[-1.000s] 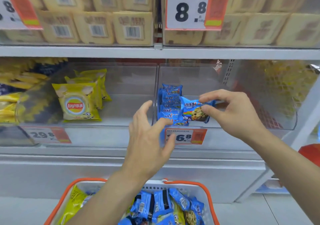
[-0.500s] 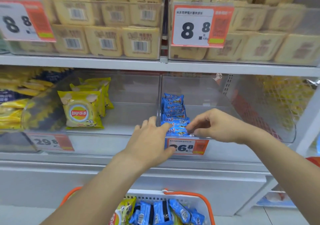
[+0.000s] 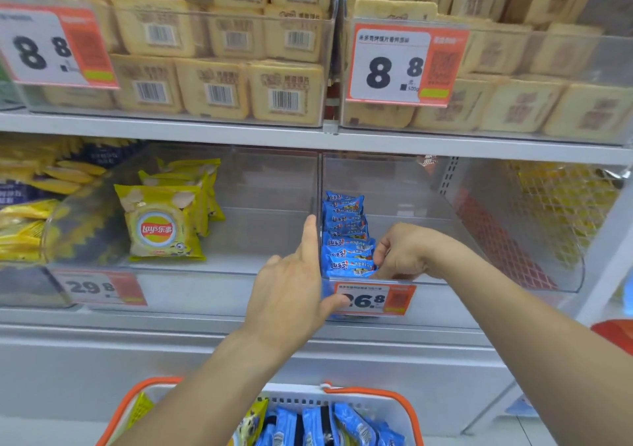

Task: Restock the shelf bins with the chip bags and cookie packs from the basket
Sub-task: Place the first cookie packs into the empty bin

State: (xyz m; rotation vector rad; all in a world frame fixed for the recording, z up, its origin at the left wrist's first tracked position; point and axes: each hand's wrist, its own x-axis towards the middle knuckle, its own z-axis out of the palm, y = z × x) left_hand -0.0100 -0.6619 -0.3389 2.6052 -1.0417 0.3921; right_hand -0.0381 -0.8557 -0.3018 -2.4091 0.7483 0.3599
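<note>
At the front left corner of the clear plastic right-hand shelf bin (image 3: 513,284), the right hand (image 3: 406,257) has its fingers curled onto the nearest of the blue foil cookie packs (image 3: 347,240), which stand in a row along the bin's left wall. The left hand (image 3: 291,294) is open: its index finger lies straight up the divider between the bins and its thumb rests on the front face beside the orange price tag (image 3: 375,300). To do this well, I judge the front pack should be pressed upright and flush against the row before it is let go, with the left hand steadying the bin. More blue packs and yellow chip bags (image 3: 251,423) wait in the orange-rimmed basket (image 3: 368,392) below; yellow chip bags stand in the clear left-hand bin (image 3: 239,269).
</note>
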